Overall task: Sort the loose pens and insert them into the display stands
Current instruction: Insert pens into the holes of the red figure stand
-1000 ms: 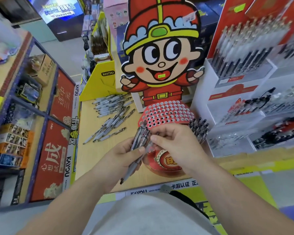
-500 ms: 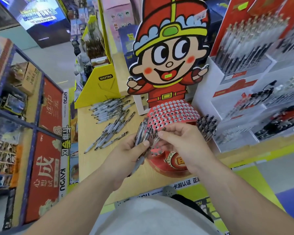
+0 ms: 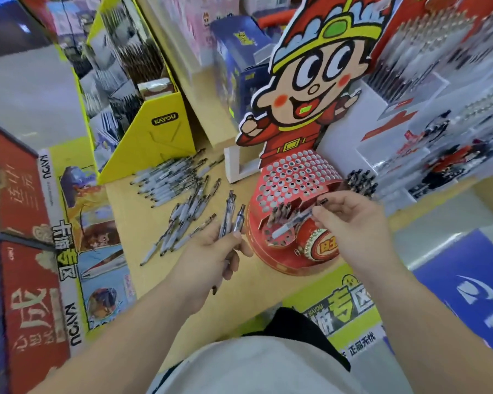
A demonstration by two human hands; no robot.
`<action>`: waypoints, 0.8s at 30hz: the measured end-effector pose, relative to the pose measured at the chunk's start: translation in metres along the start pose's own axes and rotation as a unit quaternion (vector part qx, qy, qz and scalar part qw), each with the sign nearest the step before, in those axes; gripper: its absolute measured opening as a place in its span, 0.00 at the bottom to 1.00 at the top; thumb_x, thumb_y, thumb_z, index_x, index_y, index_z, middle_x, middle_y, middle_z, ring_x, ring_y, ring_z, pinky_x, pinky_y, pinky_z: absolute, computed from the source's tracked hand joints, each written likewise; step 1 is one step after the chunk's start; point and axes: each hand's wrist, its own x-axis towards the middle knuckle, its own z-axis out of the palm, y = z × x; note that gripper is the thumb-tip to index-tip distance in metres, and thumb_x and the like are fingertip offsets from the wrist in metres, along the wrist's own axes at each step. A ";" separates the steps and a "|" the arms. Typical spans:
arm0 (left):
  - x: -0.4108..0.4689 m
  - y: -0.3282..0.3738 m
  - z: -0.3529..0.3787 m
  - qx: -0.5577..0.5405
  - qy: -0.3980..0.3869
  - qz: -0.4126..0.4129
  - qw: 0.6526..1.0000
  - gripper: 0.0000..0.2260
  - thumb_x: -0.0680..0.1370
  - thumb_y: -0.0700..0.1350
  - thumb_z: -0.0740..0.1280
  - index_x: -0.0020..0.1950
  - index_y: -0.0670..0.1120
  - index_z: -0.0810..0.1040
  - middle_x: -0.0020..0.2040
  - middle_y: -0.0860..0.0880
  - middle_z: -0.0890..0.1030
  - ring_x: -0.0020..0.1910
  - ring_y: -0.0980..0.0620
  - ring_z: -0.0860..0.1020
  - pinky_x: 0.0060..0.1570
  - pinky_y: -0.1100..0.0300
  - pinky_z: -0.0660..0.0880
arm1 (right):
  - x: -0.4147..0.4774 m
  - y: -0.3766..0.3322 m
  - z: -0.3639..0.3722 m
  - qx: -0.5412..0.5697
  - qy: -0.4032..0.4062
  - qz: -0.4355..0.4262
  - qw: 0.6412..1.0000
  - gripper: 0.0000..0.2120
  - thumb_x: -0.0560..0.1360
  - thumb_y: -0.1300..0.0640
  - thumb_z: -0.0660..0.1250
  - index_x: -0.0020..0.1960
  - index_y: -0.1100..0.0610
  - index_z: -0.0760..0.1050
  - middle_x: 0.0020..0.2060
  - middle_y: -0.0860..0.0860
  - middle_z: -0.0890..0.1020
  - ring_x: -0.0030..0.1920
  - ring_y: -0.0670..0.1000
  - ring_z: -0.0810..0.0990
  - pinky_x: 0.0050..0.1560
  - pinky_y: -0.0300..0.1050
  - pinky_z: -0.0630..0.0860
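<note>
Over the red stand (image 3: 291,177), right hand (image 3: 350,223) pinching one pen (image 3: 293,221) slanting down-left, left hand (image 3: 211,251) gripping upright pen bundle (image 3: 230,214).

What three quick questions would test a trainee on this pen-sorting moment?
1. True or false: the right hand pinches a single pen at the red stand.
2. The left hand grips: A) a bundle of pens; B) nothing; C) a box.
3. Fill in: the loose pens lie on the counter to the ___ of the stand in the picture.
Key: 1 true; 2 A; 3 left.
</note>
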 end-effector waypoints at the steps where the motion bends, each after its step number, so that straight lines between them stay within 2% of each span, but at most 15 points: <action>1: 0.001 -0.001 0.000 -0.002 -0.002 0.000 1.000 0.09 0.85 0.44 0.61 0.64 0.44 0.76 0.42 0.45 0.84 0.32 0.50 0.71 0.30 0.57 0.67 | 0.000 0.002 0.001 -0.039 -0.005 -0.022 0.999 0.08 0.73 0.62 0.75 0.49 0.52 0.83 0.41 0.50 0.86 0.45 0.52 0.85 0.53 0.53 0.82; 5: 0.003 -0.003 0.006 -0.007 0.001 0.001 1.000 0.09 0.85 0.45 0.60 0.62 0.43 0.74 0.44 0.44 0.85 0.30 0.50 0.71 0.32 0.53 0.62 | 0.000 0.010 0.001 -0.138 -0.053 -0.094 0.985 0.08 0.75 0.60 0.74 0.51 0.49 0.82 0.43 0.44 0.85 0.45 0.44 0.83 0.53 0.47 0.80; 8: 0.000 -0.003 0.014 -0.023 0.023 0.002 0.999 0.08 0.86 0.44 0.59 0.61 0.44 0.75 0.44 0.44 0.84 0.30 0.49 0.71 0.32 0.54 0.62 | 0.006 0.013 0.001 -0.198 -0.076 -0.151 0.966 0.08 0.75 0.59 0.74 0.52 0.50 0.82 0.43 0.40 0.83 0.46 0.38 0.81 0.50 0.32 0.76; 10: 0.000 -0.004 0.018 -0.034 0.038 -0.003 0.999 0.08 0.86 0.44 0.59 0.61 0.44 0.75 0.44 0.43 0.84 0.29 0.50 0.70 0.30 0.56 0.63 | 0.012 0.014 0.000 -0.213 -0.083 -0.175 0.958 0.09 0.75 0.60 0.74 0.54 0.51 0.83 0.42 0.38 0.81 0.47 0.37 0.80 0.48 0.26 0.73; 12: 0.001 -0.006 0.023 -0.043 0.055 -0.009 0.998 0.08 0.86 0.44 0.60 0.61 0.43 0.75 0.43 0.43 0.84 0.29 0.50 0.70 0.28 0.57 0.64 | 0.020 0.013 -0.001 -0.232 -0.107 -0.203 0.945 0.09 0.76 0.59 0.73 0.55 0.52 0.83 0.42 0.37 0.79 0.46 0.38 0.80 0.49 0.28 0.74; 16: 0.000 -0.009 0.034 -0.065 0.079 -0.010 0.995 0.08 0.85 0.43 0.60 0.60 0.42 0.75 0.42 0.42 0.83 0.29 0.49 0.70 0.28 0.57 0.65 | 0.033 0.012 -0.005 -0.276 -0.158 -0.244 0.916 0.11 0.77 0.57 0.71 0.59 0.53 0.81 0.45 0.41 0.79 0.46 0.42 0.79 0.52 0.39 0.76; 20: -0.004 -0.014 0.043 -0.080 0.098 -0.011 0.992 0.08 0.85 0.42 0.60 0.61 0.42 0.75 0.42 0.42 0.83 0.30 0.49 0.70 0.29 0.57 0.64 | 0.042 0.015 -0.010 -0.258 -0.175 -0.252 0.916 0.10 0.77 0.58 0.71 0.59 0.53 0.81 0.46 0.44 0.80 0.46 0.42 0.78 0.52 0.38 0.76; 24: -0.005 -0.014 0.046 -0.069 0.107 -0.018 0.992 0.08 0.85 0.42 0.60 0.60 0.43 0.76 0.41 0.44 0.83 0.30 0.50 0.71 0.30 0.56 0.65 | 0.047 0.021 -0.014 -0.252 -0.180 -0.265 0.913 0.11 0.77 0.59 0.71 0.59 0.54 0.81 0.48 0.49 0.82 0.47 0.47 0.80 0.52 0.42 0.77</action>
